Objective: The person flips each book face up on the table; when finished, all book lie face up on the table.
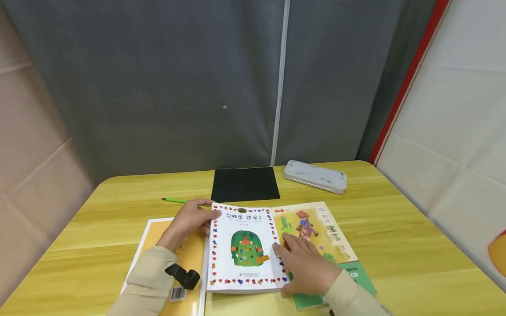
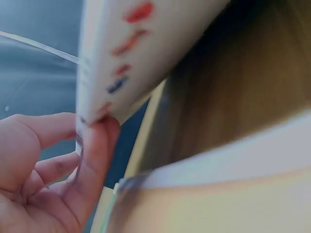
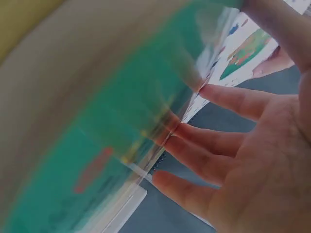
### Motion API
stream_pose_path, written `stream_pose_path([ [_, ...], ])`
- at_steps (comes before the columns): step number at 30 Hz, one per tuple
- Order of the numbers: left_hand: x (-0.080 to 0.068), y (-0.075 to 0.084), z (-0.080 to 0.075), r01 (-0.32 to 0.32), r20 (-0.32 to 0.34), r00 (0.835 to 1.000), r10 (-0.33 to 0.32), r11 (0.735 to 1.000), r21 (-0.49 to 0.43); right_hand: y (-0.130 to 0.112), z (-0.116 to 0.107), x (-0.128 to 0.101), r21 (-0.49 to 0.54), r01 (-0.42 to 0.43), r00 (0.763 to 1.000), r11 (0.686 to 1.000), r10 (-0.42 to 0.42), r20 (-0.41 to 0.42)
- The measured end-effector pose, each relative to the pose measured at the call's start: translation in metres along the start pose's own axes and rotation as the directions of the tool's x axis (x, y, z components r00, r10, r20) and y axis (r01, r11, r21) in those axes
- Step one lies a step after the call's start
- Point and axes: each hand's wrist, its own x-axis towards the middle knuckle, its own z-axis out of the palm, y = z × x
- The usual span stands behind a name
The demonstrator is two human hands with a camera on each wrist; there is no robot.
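A white book [image 1: 243, 250] with a green tree on its cover and a border of small coloured shapes lies at the table's near middle. My left hand [image 1: 193, 220] grips its upper left edge; in the left wrist view the thumb [image 2: 95, 160] and fingers pinch that lifted edge [image 2: 126, 53]. My right hand [image 1: 303, 261] lies flat with straight fingers across the white book's right edge and onto a yellow and green book [image 1: 322, 230] beside it. The right wrist view shows the straight fingers [image 3: 228, 99] touching the green book's blurred edge [image 3: 121, 121].
An orange book [image 1: 189, 259] lies under my left forearm. A black spiral notebook [image 1: 245, 184], a white pencil case [image 1: 315, 176] and a green pencil [image 1: 177, 200] lie further back on the yellow wooden table [image 1: 415, 245]. Grey curtains hang behind.
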Motion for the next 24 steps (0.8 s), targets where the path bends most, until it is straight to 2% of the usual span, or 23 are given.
stream_pose_path([
  [6,0.002,-0.009,-0.002,-0.04,-0.03,0.999,0.045,0.987,0.153,0.005,0.001,-0.003,0.033,0.032,0.999,0.999,-0.031,-0.031],
  [10,0.006,-0.013,-0.001,-0.088,-0.042,0.994,0.101,0.964,0.25,0.007,0.002,-0.003,0.037,0.035,0.999,0.999,-0.034,-0.04],
  [14,0.009,-0.015,0.003,-0.137,-0.045,0.986,0.162,0.929,0.343,0.006,0.002,0.0,0.019,0.027,0.999,0.999,-0.026,-0.037],
  [19,0.01,-0.015,0.005,-0.164,-0.025,0.982,0.189,0.905,0.392,0.007,0.003,0.002,0.0,0.034,0.999,0.999,-0.034,-0.037],
  [24,0.008,-0.014,0.004,-0.189,-0.008,0.977,0.211,0.893,0.409,0.008,0.003,0.002,0.002,0.038,0.998,0.999,-0.038,-0.046],
])
